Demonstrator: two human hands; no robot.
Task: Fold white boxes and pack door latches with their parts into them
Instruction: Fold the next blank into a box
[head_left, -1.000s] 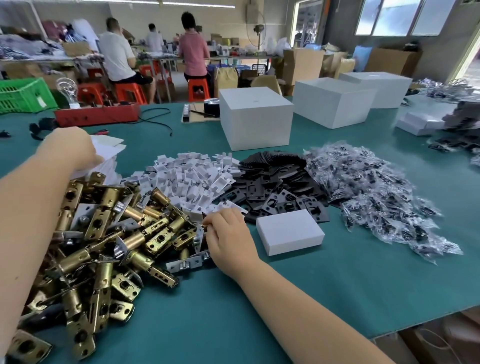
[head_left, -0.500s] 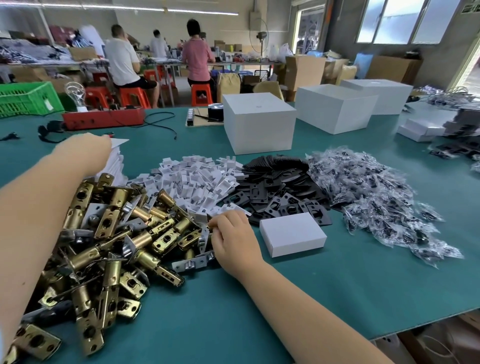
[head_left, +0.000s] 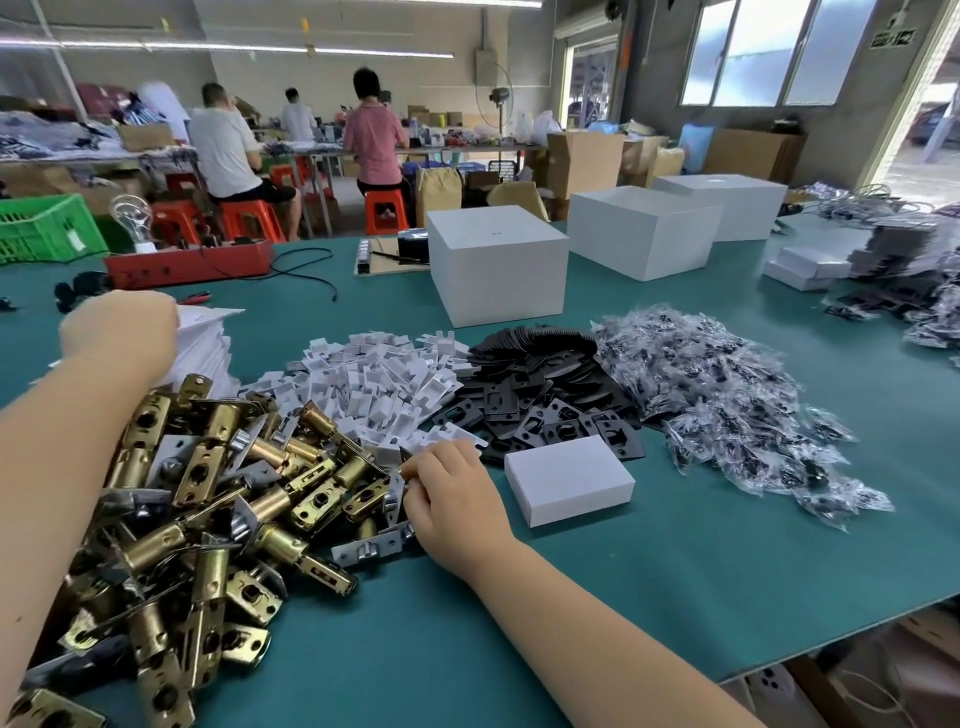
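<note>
A heap of brass door latches covers the near left of the green table. My right hand rests at the heap's right edge, fingers curled onto a latch with a silver faceplate. My left hand lies on a stack of flat white box blanks behind the heap; its fingers are hidden. A small folded white box lies closed just right of my right hand. Behind it lie white card inserts, black strike plates and bagged screw packets.
Three big white cartons stand at the back of the table, with small white boxes at far right. A red tray with a bulb and cables sits back left. People sit on red stools beyond. The table's edge runs near right.
Both hands stay nearly where they were. My right hand's fingers have shifted slightly onto the silver-plated latch. The camera has tilted a little.
</note>
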